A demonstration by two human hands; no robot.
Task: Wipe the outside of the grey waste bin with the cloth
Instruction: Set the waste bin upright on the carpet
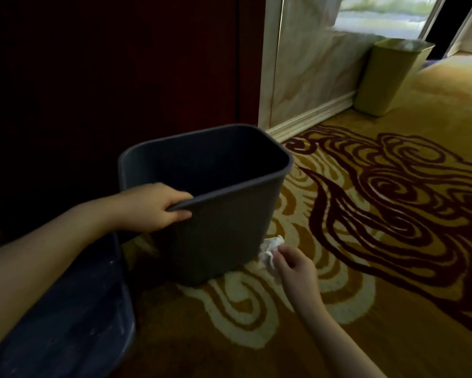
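Observation:
The grey waste bin (223, 230) stands on the patterned carpet, tilted a little, its open top showing a dark inside. My left hand (158, 207) grips the bin's near rim at its left corner, thumb outside and fingers over the edge. My right hand (297, 271) pinches a crumpled white cloth (270, 251) that touches the bin's lower right corner near the floor.
A second dark blue-grey bin (73, 323) lies at the lower left under my left arm. A yellowish bin (387, 77) stands by the marble wall (311, 72) at the back right. A dark red panel (120, 64) rises behind. Yellow carpet (393, 241) with dark red swirls spreads to the right.

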